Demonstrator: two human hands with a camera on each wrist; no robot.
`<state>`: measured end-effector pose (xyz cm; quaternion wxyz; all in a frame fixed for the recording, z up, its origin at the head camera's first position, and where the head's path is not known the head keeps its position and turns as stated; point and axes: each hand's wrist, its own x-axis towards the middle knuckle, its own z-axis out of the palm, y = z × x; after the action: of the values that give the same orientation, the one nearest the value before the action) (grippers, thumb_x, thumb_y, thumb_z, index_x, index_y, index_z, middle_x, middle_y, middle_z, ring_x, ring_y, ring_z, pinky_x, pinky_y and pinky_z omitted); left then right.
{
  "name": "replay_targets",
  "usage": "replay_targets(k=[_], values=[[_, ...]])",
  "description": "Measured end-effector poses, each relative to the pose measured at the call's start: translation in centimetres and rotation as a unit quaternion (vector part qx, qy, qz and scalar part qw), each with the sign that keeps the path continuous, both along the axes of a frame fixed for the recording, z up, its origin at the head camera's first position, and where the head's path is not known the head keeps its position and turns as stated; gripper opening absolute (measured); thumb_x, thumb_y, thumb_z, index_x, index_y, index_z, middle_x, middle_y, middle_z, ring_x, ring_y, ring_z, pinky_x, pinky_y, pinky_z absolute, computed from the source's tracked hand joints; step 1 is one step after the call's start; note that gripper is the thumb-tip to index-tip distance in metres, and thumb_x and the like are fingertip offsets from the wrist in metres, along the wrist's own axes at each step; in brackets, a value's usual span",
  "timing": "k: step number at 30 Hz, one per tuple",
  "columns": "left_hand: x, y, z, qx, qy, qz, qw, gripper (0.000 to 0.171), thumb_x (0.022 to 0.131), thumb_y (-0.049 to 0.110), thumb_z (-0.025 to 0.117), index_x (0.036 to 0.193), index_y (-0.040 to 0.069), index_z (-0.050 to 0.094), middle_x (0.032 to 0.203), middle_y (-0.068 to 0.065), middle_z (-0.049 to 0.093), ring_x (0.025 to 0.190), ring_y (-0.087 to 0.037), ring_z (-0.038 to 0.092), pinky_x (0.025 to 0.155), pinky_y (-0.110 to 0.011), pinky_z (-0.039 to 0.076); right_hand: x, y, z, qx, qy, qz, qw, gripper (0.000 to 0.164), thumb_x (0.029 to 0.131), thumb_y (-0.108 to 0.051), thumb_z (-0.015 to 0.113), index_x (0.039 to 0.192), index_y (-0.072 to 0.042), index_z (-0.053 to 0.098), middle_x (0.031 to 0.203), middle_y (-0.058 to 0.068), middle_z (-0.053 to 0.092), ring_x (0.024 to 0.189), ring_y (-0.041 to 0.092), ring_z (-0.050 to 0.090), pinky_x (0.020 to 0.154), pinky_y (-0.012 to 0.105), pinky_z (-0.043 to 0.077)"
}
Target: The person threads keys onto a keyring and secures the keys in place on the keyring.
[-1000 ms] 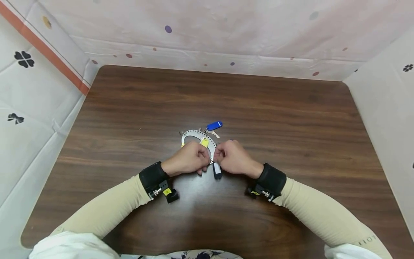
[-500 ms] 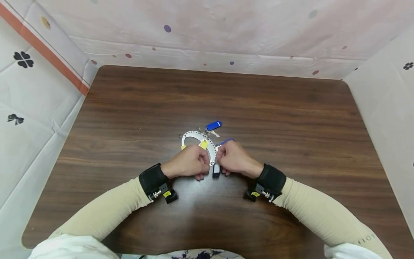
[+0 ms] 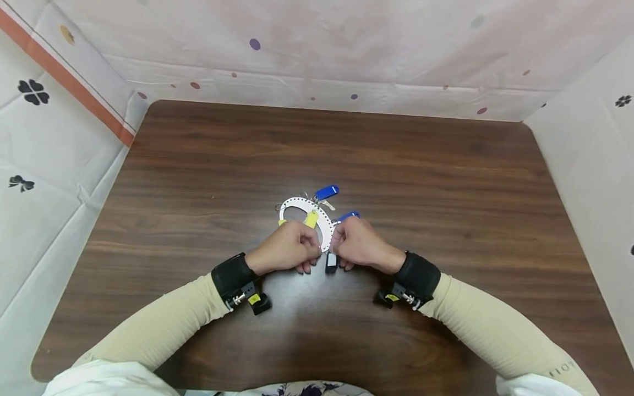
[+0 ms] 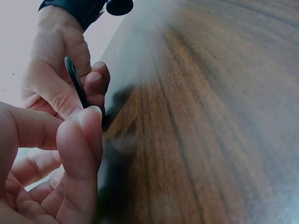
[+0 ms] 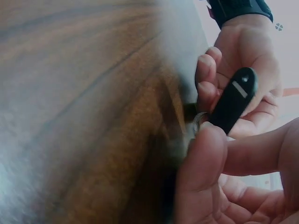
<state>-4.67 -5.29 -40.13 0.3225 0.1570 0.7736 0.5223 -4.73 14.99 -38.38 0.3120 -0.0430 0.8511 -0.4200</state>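
A flat white ring with small holes along its edge lies between the hands, partly hidden by the left one. My left hand pinches its near right part between thumb and curled fingers. Opposite it, my right hand pinches at the ring's right edge, beside a black key tag. A small metal split ring shows at the right thumb tip in the right wrist view. In the head view the black tag hangs towards the person between both hands. A yellow key tag lies across the white ring.
A blue key tag with a silver key lies beyond the ring. Another blue tag pokes out behind the right hand. All this is on a brown wooden table, bordered by a patterned white sheet.
The second blue tag has come into view behind the right hand. The black tag has swung straighter, and more of the white ring's lower right end shows. Both hands stay nearly in place.
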Motion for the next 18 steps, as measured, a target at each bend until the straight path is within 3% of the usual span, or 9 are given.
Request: replay_targets(k=[4,8,11,13,15,18], values=[[-0.1,0.1,0.0,-0.011,0.006,0.001,0.9999,0.015,0.094,0.003,0.063,0.082,0.0,0.072,0.067,-0.008,0.071,0.05,-0.011,0.066,0.051,-0.034,0.06,0.0,0.1,0.4,0.01,-0.01,0.015,1.0,0.006,0.087,0.006,0.068,0.087,0.0,0.068,0.064,0.008,0.067,0.051,0.015,0.065,0.052,0.033,0.06],[-0.2,0.1,0.3,-0.032,0.028,-0.007,0.9991,0.015,0.092,0.003,0.063,0.08,0.002,0.072,0.065,-0.007,0.072,0.048,-0.009,0.065,0.05,-0.033,0.059,0.1,0.4,0.7,0.036,0.039,0.075,0.996,0.013,0.084,0.005,0.074,0.089,-0.004,0.065,0.063,0.002,0.066,0.053,0.012,0.062,0.052,0.028,0.055],[-0.4,-0.1,0.6,-0.07,0.069,-0.022,0.9949,0.013,0.09,0.003,0.067,0.08,0.004,0.074,0.062,-0.002,0.07,0.048,-0.007,0.062,0.051,-0.028,0.057,0.2,0.9,1.0,0.061,0.084,0.138,0.985,0.015,0.083,0.001,0.078,0.084,-0.008,0.065,0.063,-0.004,0.064,0.056,0.009,0.059,0.055,0.024,0.048],[-0.6,-0.4,1.0,-0.113,0.117,-0.036,0.9861,0.012,0.088,0.004,0.07,0.079,0.007,0.076,0.061,0.002,0.069,0.051,-0.005,0.06,0.053,-0.024,0.053,0.1,1.3,1.3,0.071,0.11,0.167,0.977,0.016,0.085,-0.005,0.08,0.08,-0.011,0.065,0.064,-0.006,0.062,0.059,0.008,0.056,0.057,0.024,0.046],[-0.7,-0.8,1.4,-0.158,0.167,-0.048,0.9721,0.013,0.086,0.004,0.071,0.077,0.01,0.078,0.063,0.004,0.068,0.055,-0.006,0.058,0.056,-0.023,0.049,-0.2,2.0,1.9,0.082,0.136,0.173,0.972,0.016,0.088,-0.012,0.08,0.08,-0.013,0.066,0.067,-0.006,0.062,0.061,0.009,0.056,0.059,0.025,0.046],[-1.0,-1.3,2.3,-0.222,0.211,-0.061,0.9499,0.011,0.084,0.007,0.074,0.077,0.014,0.079,0.073,0.005,0.07,0.064,-0.009,0.058,0.06,-0.024,0.047,-1.0,3.1,2.8,0.097,0.187,0.148,0.966,0.01,0.093,-0.019,0.076,0.091,-0.012,0.07,0.075,-0.001,0.068,0.066,0.013,0.061,0.062,0.031,0.051]])
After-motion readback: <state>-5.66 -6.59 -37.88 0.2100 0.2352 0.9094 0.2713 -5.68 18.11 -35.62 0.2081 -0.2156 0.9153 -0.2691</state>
